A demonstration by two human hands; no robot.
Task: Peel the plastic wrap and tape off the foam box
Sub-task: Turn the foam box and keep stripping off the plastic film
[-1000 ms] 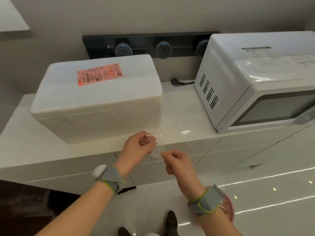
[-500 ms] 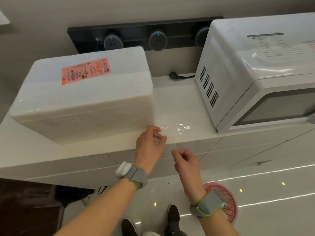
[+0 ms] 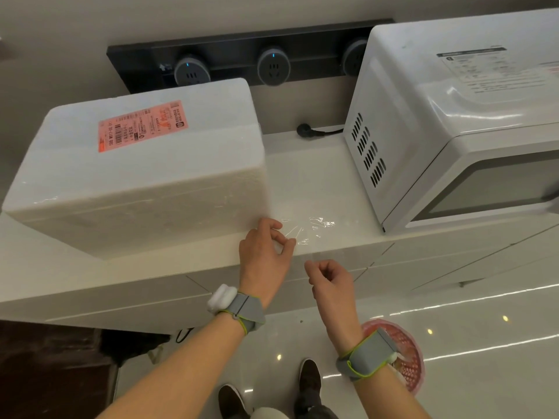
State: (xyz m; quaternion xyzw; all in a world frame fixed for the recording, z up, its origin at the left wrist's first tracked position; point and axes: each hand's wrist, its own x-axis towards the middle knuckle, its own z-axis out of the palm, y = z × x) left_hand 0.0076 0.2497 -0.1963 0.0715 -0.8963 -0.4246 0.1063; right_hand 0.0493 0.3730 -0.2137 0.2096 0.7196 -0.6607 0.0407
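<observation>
A white foam box (image 3: 142, 182) with a pink shipping label (image 3: 142, 126) on top stands on the left of the white counter (image 3: 314, 167). Clear plastic wrap (image 3: 314, 229) stretches off the box's front right corner and lies crinkled on the counter. My left hand (image 3: 263, 252) pinches this wrap between thumb and fingers just right of that corner. My right hand (image 3: 328, 279), below the counter's front edge, has its fingers curled and pinches a thin clear strip of the wrap.
A white microwave (image 3: 453, 122) fills the counter's right side, its black plug (image 3: 304, 130) lying behind. A black socket rail (image 3: 230, 66) runs along the wall. On the glossy floor sits a red basket (image 3: 405, 355) by my shoes (image 3: 310, 376).
The view has shifted slightly. Both hands stay at the box's front right corner; the left has edged up and right onto the counter edge, still pulling wrap.
</observation>
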